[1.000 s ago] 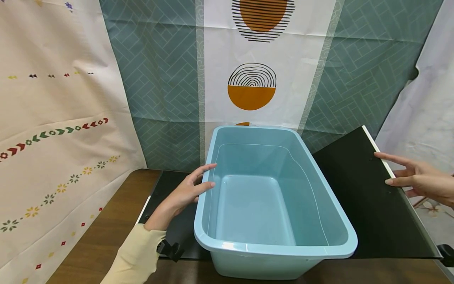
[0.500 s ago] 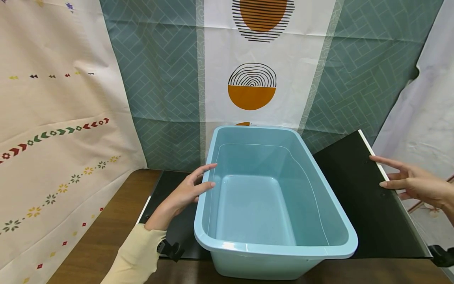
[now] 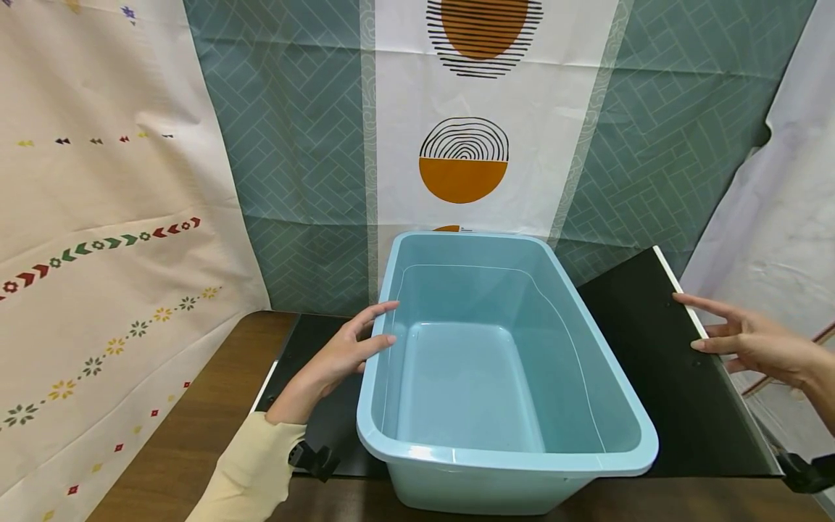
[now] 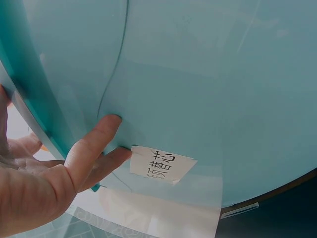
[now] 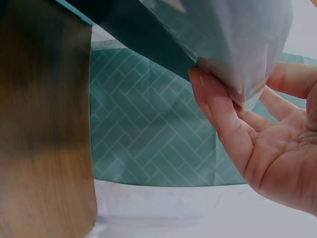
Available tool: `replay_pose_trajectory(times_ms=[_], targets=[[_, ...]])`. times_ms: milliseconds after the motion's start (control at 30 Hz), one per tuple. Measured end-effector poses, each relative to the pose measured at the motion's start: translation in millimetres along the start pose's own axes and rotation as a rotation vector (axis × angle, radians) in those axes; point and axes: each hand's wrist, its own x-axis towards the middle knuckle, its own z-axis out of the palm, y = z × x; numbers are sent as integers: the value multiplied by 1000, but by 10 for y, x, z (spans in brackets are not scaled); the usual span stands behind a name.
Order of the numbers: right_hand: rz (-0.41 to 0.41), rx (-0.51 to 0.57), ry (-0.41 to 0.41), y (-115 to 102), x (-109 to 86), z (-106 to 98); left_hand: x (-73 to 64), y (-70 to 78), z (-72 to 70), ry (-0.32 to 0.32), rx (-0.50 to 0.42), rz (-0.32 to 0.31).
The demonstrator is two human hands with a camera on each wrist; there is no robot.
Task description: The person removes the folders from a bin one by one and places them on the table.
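Observation:
A large light-blue plastic tub (image 3: pixel 522 458) stands in the middle of the head view, its inside bare. My left hand (image 3: pixel 339 359) holds its left rim, thumb and index finger over the edge. In the left wrist view, fingers (image 4: pixel 94 148) lie against the tub's wall (image 4: pixel 198 99) near a white label (image 4: pixel 161 163). At the right, my right hand (image 3: pixel 759 344) grips the white edge of a black board (image 3: pixel 652 377), which slants up beside the tub. The right wrist view has the fingers (image 5: pixel 223 104) curled at the board's edge; part of the grip is hidden.
Under everything lies a brown wooden table (image 3: pixel 209 391). More black board (image 3: pixel 346 428) shows left of the tub. A green and white patterned curtain (image 3: pixel 300 145) hangs behind, with a cream patterned cloth (image 3: pixel 117 217) at the left and a white cloth (image 3: pixel 776 239) at the right.
My right hand and the board's white edge have shifted left and slightly down in the head view. The left hand and the tub have stayed put.

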Motion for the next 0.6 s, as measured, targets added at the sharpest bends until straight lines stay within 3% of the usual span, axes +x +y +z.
replay_pose_trajectory(times_ms=[267,600], targets=[[-5,56,-40,31,9,36,1,2,3,-1,0,3],[-12,0,-20,96,24,84,0,10,-1,-1,-4,-2]])
